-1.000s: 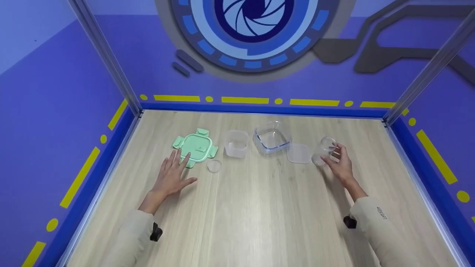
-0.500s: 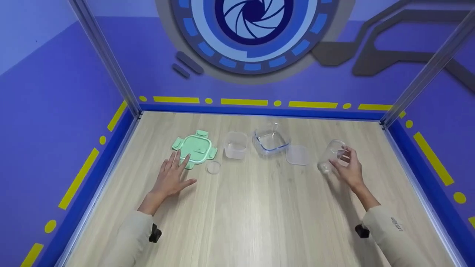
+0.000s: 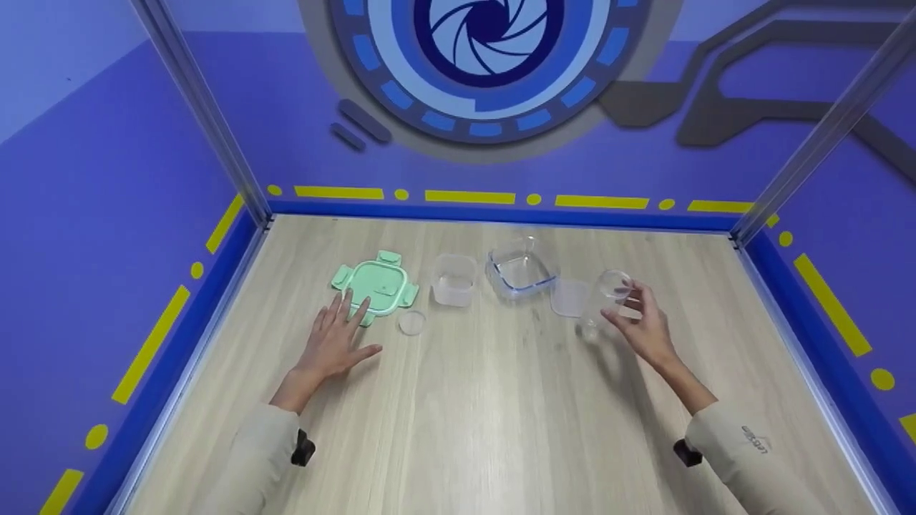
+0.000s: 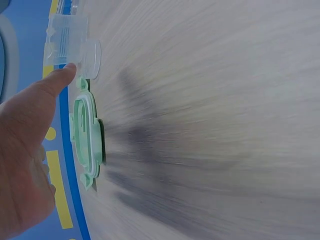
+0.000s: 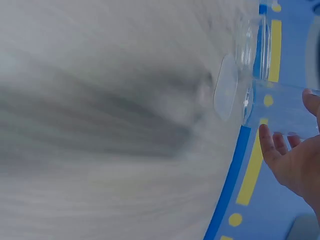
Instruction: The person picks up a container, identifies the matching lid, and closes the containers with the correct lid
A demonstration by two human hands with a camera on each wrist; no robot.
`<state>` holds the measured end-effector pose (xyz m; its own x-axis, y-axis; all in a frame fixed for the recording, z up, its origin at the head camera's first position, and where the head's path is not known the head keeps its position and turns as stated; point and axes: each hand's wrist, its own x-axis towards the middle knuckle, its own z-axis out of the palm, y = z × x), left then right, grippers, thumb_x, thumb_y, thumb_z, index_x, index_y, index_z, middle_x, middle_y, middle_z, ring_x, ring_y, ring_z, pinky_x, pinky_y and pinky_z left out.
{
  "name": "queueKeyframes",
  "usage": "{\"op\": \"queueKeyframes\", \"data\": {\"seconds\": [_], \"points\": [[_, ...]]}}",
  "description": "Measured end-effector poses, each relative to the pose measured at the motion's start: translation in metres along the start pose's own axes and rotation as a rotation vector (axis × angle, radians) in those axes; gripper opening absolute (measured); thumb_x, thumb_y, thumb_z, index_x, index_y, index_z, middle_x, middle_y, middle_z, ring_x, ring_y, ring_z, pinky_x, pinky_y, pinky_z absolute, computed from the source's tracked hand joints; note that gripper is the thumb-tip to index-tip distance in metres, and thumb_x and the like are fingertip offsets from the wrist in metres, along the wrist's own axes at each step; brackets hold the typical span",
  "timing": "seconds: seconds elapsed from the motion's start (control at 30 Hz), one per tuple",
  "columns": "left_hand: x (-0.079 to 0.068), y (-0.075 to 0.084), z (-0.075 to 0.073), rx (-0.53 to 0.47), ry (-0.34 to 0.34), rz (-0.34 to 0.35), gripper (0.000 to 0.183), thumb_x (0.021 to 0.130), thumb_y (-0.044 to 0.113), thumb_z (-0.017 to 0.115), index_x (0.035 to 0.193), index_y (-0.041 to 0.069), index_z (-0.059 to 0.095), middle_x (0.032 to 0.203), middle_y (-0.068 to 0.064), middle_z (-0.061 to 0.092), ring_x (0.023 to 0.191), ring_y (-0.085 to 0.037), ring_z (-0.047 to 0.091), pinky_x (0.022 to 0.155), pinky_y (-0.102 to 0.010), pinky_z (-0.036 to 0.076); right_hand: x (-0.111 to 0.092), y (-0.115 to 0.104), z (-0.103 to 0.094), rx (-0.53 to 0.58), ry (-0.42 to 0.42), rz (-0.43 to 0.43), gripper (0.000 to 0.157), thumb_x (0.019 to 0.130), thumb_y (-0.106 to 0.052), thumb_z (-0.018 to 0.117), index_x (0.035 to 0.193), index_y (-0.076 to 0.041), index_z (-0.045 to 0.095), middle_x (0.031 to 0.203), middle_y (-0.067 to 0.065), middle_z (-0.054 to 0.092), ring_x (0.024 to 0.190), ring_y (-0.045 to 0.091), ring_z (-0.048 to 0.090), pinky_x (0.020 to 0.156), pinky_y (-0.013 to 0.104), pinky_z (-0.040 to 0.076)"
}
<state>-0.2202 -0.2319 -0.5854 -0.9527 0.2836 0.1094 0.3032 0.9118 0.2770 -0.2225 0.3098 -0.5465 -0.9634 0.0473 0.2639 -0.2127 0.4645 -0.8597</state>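
Observation:
My right hand [image 3: 642, 327] grips a clear cylindrical jar [image 3: 605, 302] by its side, thumb and fingers on the wall. In the right wrist view the jar [image 5: 287, 109] hangs above the tabletop, its shadow on the wood. A frosted square lid [image 3: 569, 297] lies just left of and behind it. My left hand [image 3: 330, 348], fingers spread, is held over the near edge of a green lid [image 3: 377, 286] with side clips. That lid [image 4: 88, 135] lies flat on the table in the left wrist view. A small round clear lid [image 3: 411, 322] sits to its right.
A frosted square container [image 3: 454, 280] stands upright at mid-table. To its right is a clear glass square container [image 3: 522, 270] with a bluish rim. Blue panels with yellow marks border the wooden table [image 3: 486, 400] at the back and both sides.
My right hand first carried the jar to the right, then brought it back leftward, close to the frosted square lid. The left hand has stayed almost still.

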Motion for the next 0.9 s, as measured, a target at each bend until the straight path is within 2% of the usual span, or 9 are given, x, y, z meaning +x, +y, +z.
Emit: {"op": "queueKeyframes", "data": {"seconds": [0.17, 0.23, 0.4, 0.5, 0.6, 0.77, 0.9], "points": [[0.000, 0.000, 0.001, 0.004, -0.003, 0.007, 0.089, 0.091, 0.050, 0.071, 0.159, 0.005, 0.034, 0.166, -0.030, 0.021, 0.154, -0.050, 0.019, 0.121, -0.068, 0.020, -0.005, -0.028, 0.028, 0.081, -0.018, -0.076, 0.061, 0.084, 0.013, 0.074, 0.138, 0.016, 0.046, 0.129, 0.032, 0.061, 0.114, 0.028, 0.064, 0.084, 0.014, 0.056], [-0.003, 0.000, 0.001, 0.003, 0.005, 0.005, 0.089, 0.090, 0.049, 0.072, 0.158, 0.005, 0.035, 0.165, -0.030, 0.023, 0.154, -0.051, 0.020, 0.121, -0.068, 0.021, -0.006, -0.028, 0.041, 0.105, -0.042, -0.096, 0.060, 0.083, 0.013, 0.075, 0.137, 0.015, 0.048, 0.127, 0.030, 0.062, 0.112, 0.028, 0.065, 0.084, 0.018, 0.057], [-0.002, 0.002, 0.003, -0.012, -0.004, 0.014, 0.090, 0.090, 0.050, 0.072, 0.158, 0.005, 0.034, 0.165, -0.030, 0.022, 0.154, -0.051, 0.019, 0.121, -0.068, 0.019, -0.007, -0.019, 0.065, 0.141, -0.121, -0.108, 0.060, 0.083, 0.008, 0.078, 0.138, 0.005, 0.052, 0.128, 0.027, 0.064, 0.114, 0.039, 0.066, 0.087, 0.032, 0.061], [-0.001, 0.003, 0.004, -0.018, -0.017, 0.013, 0.090, 0.091, 0.051, 0.070, 0.159, 0.005, 0.033, 0.166, -0.030, 0.020, 0.154, -0.050, 0.018, 0.122, -0.067, 0.018, -0.009, -0.020, 0.078, 0.178, -0.176, -0.096, 0.061, 0.084, 0.005, 0.079, 0.139, 0.001, 0.052, 0.130, 0.025, 0.064, 0.118, 0.041, 0.065, 0.090, 0.044, 0.061], [0.001, 0.004, 0.006, -0.015, -0.025, 0.008, 0.089, 0.091, 0.051, 0.069, 0.159, 0.006, 0.033, 0.167, -0.030, 0.020, 0.155, -0.050, 0.018, 0.123, -0.067, 0.018, -0.012, -0.022, 0.090, 0.204, -0.221, -0.072, 0.061, 0.084, 0.004, 0.079, 0.139, 0.001, 0.051, 0.133, 0.025, 0.062, 0.121, 0.041, 0.064, 0.094, 0.050, 0.059], [0.000, 0.006, 0.008, -0.014, -0.037, 0.001, 0.089, 0.092, 0.051, 0.069, 0.159, 0.005, 0.033, 0.166, -0.030, 0.020, 0.154, -0.051, 0.018, 0.122, -0.067, 0.019, -0.016, -0.020, 0.109, 0.217, -0.251, -0.015, 0.061, 0.085, 0.006, 0.077, 0.139, 0.004, 0.050, 0.135, 0.028, 0.060, 0.124, 0.044, 0.061, 0.097, 0.053, 0.056], [-0.002, 0.006, 0.008, -0.012, -0.042, -0.006, 0.089, 0.092, 0.051, 0.069, 0.159, 0.005, 0.034, 0.166, -0.030, 0.021, 0.155, -0.050, 0.019, 0.122, -0.066, 0.019, -0.018, -0.017, 0.119, 0.208, -0.271, -0.005, 0.061, 0.086, 0.003, 0.077, 0.140, 0.005, 0.049, 0.137, 0.028, 0.059, 0.125, 0.045, 0.060, 0.099, 0.056, 0.055]]}}
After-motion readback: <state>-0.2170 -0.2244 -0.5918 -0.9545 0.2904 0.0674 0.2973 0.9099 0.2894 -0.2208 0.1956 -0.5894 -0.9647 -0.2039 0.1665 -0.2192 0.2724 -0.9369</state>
